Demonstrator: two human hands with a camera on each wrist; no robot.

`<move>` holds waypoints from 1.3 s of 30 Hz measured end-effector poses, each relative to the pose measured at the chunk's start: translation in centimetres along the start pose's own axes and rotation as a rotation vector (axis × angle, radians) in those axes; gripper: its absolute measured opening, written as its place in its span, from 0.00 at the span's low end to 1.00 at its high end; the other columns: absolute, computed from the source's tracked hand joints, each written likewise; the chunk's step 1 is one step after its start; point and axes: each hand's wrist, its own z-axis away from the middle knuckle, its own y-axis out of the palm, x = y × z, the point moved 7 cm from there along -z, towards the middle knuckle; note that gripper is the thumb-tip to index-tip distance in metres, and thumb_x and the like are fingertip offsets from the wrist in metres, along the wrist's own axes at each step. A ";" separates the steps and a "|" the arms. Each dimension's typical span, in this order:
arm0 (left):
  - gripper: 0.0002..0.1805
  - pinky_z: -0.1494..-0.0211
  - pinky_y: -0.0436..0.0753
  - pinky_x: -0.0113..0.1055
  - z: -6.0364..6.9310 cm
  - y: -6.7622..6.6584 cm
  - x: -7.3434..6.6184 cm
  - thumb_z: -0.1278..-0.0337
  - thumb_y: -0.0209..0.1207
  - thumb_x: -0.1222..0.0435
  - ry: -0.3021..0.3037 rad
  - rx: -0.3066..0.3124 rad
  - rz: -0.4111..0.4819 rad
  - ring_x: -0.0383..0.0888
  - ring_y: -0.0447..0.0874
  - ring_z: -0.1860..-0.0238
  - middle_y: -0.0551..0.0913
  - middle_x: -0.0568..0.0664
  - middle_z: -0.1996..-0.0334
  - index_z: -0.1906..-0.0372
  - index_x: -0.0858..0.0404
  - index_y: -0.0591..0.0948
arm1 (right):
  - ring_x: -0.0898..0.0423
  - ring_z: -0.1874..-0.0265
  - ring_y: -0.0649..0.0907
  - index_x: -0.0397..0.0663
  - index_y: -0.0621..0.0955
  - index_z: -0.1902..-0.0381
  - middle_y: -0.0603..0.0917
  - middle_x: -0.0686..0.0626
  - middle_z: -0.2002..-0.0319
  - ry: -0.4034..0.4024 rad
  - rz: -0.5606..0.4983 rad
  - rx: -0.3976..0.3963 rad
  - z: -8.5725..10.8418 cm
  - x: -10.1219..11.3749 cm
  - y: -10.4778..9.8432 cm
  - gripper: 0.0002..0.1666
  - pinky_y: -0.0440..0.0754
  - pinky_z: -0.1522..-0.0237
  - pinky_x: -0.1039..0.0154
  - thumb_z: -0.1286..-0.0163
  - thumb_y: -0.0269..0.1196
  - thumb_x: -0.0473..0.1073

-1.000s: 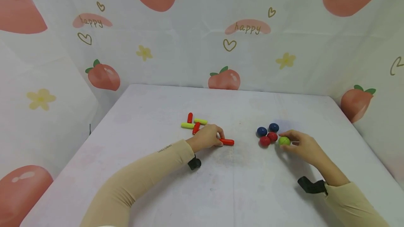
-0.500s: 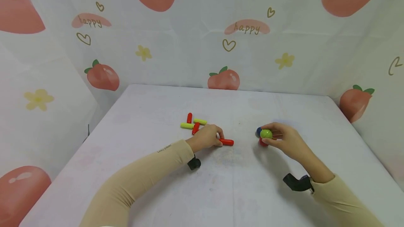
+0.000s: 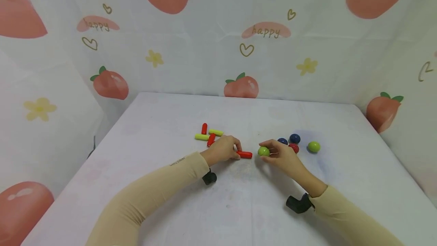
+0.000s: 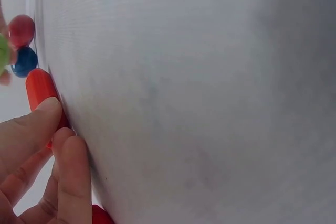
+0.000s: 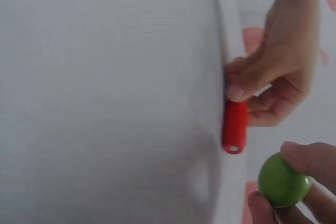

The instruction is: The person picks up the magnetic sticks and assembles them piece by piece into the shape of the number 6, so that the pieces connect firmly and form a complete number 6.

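My left hand (image 3: 224,150) pinches a red stick (image 3: 245,155) lying on the table; its fingers also show around the stick (image 4: 39,90) in the left wrist view. Just right of that stick, my right hand (image 3: 281,156) holds a green ball (image 3: 263,151) between thumb and fingers. The right wrist view shows the same ball (image 5: 283,181) near the far end of the red stick (image 5: 235,127). Whether the ball touches the table, I cannot tell.
Beyond my left hand lie red sticks (image 3: 204,128) and yellow-green sticks (image 3: 202,137). Behind my right hand are blue balls (image 3: 295,138) and a red ball (image 3: 294,148), with another green ball (image 3: 313,147) to their right. A printed cloth hangs behind the table.
My right hand has carried the green ball left, past the other balls, to beside the red stick. Another green ball now shows at the right. My left hand has stayed in place.
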 end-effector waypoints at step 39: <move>0.08 0.75 0.67 0.25 -0.2 0.0 0.0 0.53 0.68 0.64 0.025 0.004 0.100 0.38 0.70 0.78 0.75 0.45 0.80 0.66 0.58 0.82 | 0.49 0.59 0.84 0.42 0.80 0.54 0.84 0.43 0.57 0.060 0.052 0.046 -1.6 -0.3 2.3 0.21 0.82 0.54 0.56 0.46 0.70 0.37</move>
